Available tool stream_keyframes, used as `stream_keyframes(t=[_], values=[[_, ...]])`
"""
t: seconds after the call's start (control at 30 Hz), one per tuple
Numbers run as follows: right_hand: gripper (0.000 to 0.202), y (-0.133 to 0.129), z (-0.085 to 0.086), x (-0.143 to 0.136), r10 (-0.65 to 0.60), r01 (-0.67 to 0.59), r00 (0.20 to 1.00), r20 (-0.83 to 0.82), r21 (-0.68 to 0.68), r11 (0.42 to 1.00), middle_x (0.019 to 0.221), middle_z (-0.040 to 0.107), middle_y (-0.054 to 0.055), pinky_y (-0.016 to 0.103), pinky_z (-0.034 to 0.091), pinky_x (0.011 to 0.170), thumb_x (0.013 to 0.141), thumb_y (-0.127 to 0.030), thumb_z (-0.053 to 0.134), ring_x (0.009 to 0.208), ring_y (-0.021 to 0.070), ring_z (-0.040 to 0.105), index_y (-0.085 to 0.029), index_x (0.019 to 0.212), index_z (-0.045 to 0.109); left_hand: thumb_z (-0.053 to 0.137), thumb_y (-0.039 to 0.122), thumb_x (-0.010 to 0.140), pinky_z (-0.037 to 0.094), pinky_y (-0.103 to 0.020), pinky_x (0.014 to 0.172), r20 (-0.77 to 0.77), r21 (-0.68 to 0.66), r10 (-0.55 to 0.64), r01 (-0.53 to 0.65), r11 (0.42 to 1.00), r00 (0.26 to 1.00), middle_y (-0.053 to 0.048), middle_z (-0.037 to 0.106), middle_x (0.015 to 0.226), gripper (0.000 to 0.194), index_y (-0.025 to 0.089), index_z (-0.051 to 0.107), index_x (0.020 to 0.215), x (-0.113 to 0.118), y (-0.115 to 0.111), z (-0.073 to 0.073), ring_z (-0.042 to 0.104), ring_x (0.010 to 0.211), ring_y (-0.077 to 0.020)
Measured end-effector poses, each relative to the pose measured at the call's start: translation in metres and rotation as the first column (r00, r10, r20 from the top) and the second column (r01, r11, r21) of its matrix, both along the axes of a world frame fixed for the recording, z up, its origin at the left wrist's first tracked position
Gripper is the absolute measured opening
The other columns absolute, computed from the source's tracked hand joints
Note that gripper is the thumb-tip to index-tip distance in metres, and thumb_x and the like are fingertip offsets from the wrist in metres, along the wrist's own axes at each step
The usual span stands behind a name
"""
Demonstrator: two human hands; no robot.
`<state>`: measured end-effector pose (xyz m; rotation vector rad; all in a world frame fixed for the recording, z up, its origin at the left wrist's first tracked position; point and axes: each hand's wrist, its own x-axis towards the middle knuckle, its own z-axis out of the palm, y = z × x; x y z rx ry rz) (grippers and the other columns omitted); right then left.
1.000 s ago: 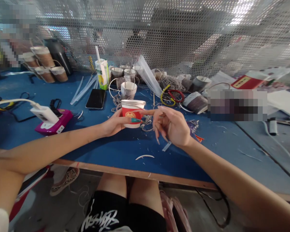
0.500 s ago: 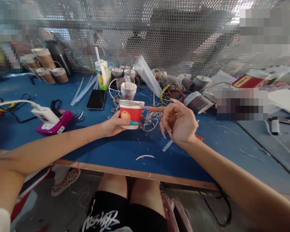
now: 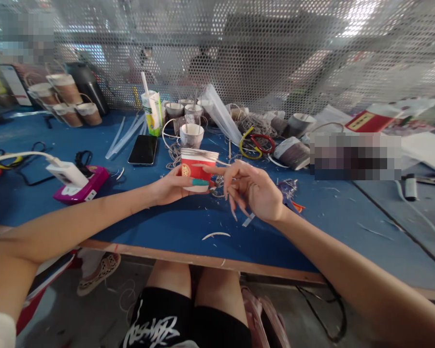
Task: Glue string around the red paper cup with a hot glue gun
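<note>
My left hand (image 3: 171,187) is wrapped around a red paper cup (image 3: 198,163) with a white rim and a gold emblem, held above the blue table (image 3: 159,227). The cup is tilted a little, and more than one rim seems to show at its top. From the right, my right hand (image 3: 258,191) reaches its index finger to the cup's side. The other fingers of that hand are loosely bent and apart, with nothing visible between them. Behind the cup stands a white cup wrapped in grey cord (image 3: 192,137).
More cord-wrapped cups (image 3: 194,113) and tangled cord line the mesh panel. A phone (image 3: 143,150), a drink carton (image 3: 152,113) and a purple power strip (image 3: 80,186) lie leftward. Yellow and red handled scissors (image 3: 252,143) are behind my right hand. Cord scraps litter the table.
My right hand has moved left and slightly down, bringing its index finger from the cup's rim edge onto its red side. The left hand keeps the cup, turned slightly.
</note>
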<state>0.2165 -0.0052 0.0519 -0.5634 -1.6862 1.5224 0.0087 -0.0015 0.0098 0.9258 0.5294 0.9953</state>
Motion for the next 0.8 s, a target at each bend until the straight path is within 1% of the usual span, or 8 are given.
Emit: stream_keyframes(t=[0.13, 0.27, 0.33, 0.43, 0.53, 0.63, 0.73, 0.8], values=[[0.041, 0.000, 0.000, 0.000, 0.026, -0.026, 1.000, -0.017, -0.026, 0.999, 0.098, 0.076, 0.008, 0.022, 0.043, 0.035, 0.084, -0.058, 0.057, 0.033, 0.0035, 0.038, -0.019, 0.070, 0.056, 0.087, 0.019, 0.054, 0.057, -0.035, 0.084, -0.039, 0.005, 0.023, -0.023, 1.000, 0.999, -0.005, 0.076, 0.089, 0.051, 0.018, 0.069, 0.102, -0.001, 0.001, -0.001, 0.071, 0.083, -0.0191], [0.039, 0.003, 0.000, 0.000, -0.001, -0.003, 0.997, -0.082, -0.051, 0.999, 0.093, 0.076, 0.004, 0.023, 0.042, 0.034, 0.086, -0.056, 0.053, 0.031, 0.0036, 0.034, -0.020, 0.069, 0.055, 0.085, 0.018, 0.054, 0.057, -0.033, 0.083, -0.019, 0.018, -0.042, 0.043, 0.999, 0.999, -0.005, 0.075, 0.088, 0.048, 0.016, 0.069, 0.099, -0.003, 0.004, -0.002, 0.071, 0.084, -0.0192], [0.040, 0.005, 0.001, 0.001, -0.049, 0.044, 0.996, -0.073, -0.078, 0.996, 0.086, 0.075, 0.003, 0.023, 0.041, 0.033, 0.085, -0.057, 0.052, 0.030, 0.0039, 0.031, -0.021, 0.067, 0.054, 0.086, 0.019, 0.052, 0.056, -0.033, 0.083, 0.004, 0.015, -0.060, 0.060, 0.998, 0.998, -0.005, 0.075, 0.089, 0.051, 0.016, 0.068, 0.100, -0.005, 0.006, -0.003, 0.071, 0.085, -0.0197], [0.043, 0.007, 0.002, 0.001, -0.155, 0.151, 0.987, -0.048, -0.088, 0.985, 0.081, 0.074, 0.002, 0.023, 0.037, 0.030, 0.084, -0.060, 0.050, 0.030, 0.0041, 0.028, -0.022, 0.062, 0.050, 0.084, 0.017, 0.051, 0.056, -0.034, 0.084, 0.053, 0.007, -0.043, 0.043, 0.999, 0.998, -0.005, 0.076, 0.092, 0.056, 0.017, 0.066, 0.104, -0.008, 0.008, -0.003, 0.071, 0.085, -0.0198], [0.043, 0.009, 0.004, 0.002, -0.269, 0.267, 0.959, -0.089, -0.040, 0.963, 0.083, 0.074, 0.004, 0.023, 0.031, 0.029, 0.085, -0.057, 0.048, 0.030, 0.0039, 0.027, -0.022, 0.059, 0.045, 0.082, 0.018, 0.053, 0.055, -0.034, 0.084, 0.070, 0.012, -0.035, 0.034, 0.999, 0.997, -0.006, 0.076, 0.097, 0.055, 0.016, 0.065, 0.106, -0.010, 0.010, -0.002, 0.070, 0.087, -0.0198], [0.037, 0.010, 0.003, 0.002, -0.359, 0.366, 0.923, -0.140, 0.027, 0.930, 0.096, 0.075, 0.005, 0.024, 0.032, 0.030, 0.084, -0.052, 0.051, 0.030, 0.0027, 0.027, -0.022, 0.063, 0.044, 0.080, 0.019, 0.055, 0.054, -0.034, 0.084, 0.054, 0.006, -0.027, 0.026, 1.000, 0.998, -0.006, 0.075, 0.098, 0.055, 0.016, 0.065, 0.108, -0.011, 0.011, -0.002, 0.070, 0.086, -0.0188], [0.034, 0.010, -0.001, 0.002, -0.362, 0.370, 0.928, -0.088, 0.103, 0.923, 0.108, 0.073, 0.004, 0.026, 0.038, 0.032, 0.085, -0.053, 0.054, 0.031, 0.0030, 0.032, -0.023, 0.072, 0.047, 0.079, 0.018, 0.057, 0.053, -0.037, 0.087, 0.043, -0.020, -0.004, 0.005, 1.000, 0.999, -0.006, 0.075, 0.097, 0.052, 0.016, 0.065, 0.107, -0.012, 0.012, -0.003, 0.070, 0.087, -0.0201], [0.038, 0.008, -0.006, 0.003, -0.376, 0.371, 0.927, 0.000, 0.164, 0.914, 0.099, 0.073, 0.003, 0.026, 0.040, 0.034, 0.087, -0.059, 0.052, 0.032, 0.0045, 0.036, -0.023, 0.074, 0.047, 0.079, 0.018, 0.057, 0.052, -0.040, 0.091, 0.050, -0.034, 0.006, -0.004, 0.999, 0.999, -0.005, 0.075, 0.094, 0.049, 0.016, 0.066, 0.104, -0.012, 0.012, -0.003, 0.070, 0.089, -0.0218]])
